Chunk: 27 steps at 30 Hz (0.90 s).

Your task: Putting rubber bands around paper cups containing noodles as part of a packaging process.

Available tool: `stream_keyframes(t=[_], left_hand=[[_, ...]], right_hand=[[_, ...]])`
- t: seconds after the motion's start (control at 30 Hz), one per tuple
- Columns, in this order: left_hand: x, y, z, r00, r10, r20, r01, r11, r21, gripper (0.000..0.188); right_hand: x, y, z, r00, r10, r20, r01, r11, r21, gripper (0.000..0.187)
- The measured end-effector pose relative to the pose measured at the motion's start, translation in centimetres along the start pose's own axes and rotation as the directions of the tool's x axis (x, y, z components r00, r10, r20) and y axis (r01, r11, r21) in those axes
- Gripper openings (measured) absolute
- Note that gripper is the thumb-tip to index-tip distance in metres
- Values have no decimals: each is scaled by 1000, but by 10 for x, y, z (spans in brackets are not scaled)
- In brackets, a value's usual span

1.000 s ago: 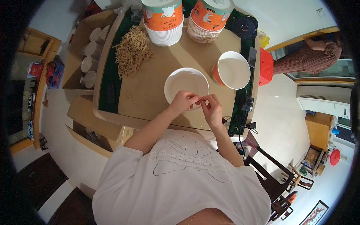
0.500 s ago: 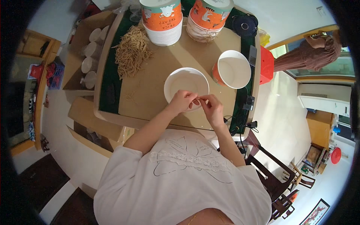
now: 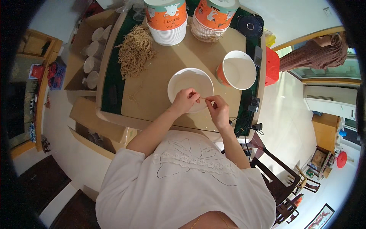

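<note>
Two bare hands meet over the near rim of a white paper bowl [image 3: 190, 86], the landmark at the middle of a brown table [image 3: 160, 99]. Well to the left of the bowl, beyond the table edge, an open cardboard box [image 3: 78, 63] holds several pale cups. Closer in, up and to the left of the bowl, lies a loose heap of tan string [image 3: 134, 51]. The left hand [image 3: 183, 101] rests on the bowl's near rim, its fingers curled nearly closed, thumb and forefinger pinching one end of a short piece of tan cord [image 3: 202, 99]. The right hand [image 3: 218, 110] sits just beside it, off the bowl's lower right, fingers likewise pinched together on the other end. Above the bowl stand two stacks of orange and white tubs [image 3: 166, 19]. To the right of the bowl stands an open orange tub [image 3: 238, 70].
</note>
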<state>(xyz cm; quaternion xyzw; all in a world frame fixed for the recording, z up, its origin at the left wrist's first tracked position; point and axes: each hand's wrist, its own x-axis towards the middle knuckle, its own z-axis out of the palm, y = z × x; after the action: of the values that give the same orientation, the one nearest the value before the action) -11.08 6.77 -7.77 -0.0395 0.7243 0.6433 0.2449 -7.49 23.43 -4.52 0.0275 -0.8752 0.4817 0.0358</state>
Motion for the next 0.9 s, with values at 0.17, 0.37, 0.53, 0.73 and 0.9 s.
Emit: stream_keyframes(t=[0.17, 0.37, 0.53, 0.73, 0.9], left_hand=[[-1, 4, -4, 998, -5, -60, 5, 1000, 3, 17], [-7, 11, 0, 985, 174, -15, -169, 971, 167, 19], [-11, 19, -2, 979, 203, -5, -188, 917, 353, 18], [-19, 23, -6, 980, 194, 39, -198, 953, 228, 18], [-35, 43, -12, 992, 109, 56, -121, 954, 275, 15]], right_hand=[[1, 0, -1, 999, -36, 11, 37, 999, -23, 7], [1, -3, 0, 999, -31, 17, 31, 999, -15, 7], [-1, 0, -1, 998, -45, 33, 46, 999, -23, 7], [0, -21, -4, 995, -11, 101, 2, 996, 87, 10], [-3, -10, -8, 995, -7, 100, 0, 997, 73, 9]])
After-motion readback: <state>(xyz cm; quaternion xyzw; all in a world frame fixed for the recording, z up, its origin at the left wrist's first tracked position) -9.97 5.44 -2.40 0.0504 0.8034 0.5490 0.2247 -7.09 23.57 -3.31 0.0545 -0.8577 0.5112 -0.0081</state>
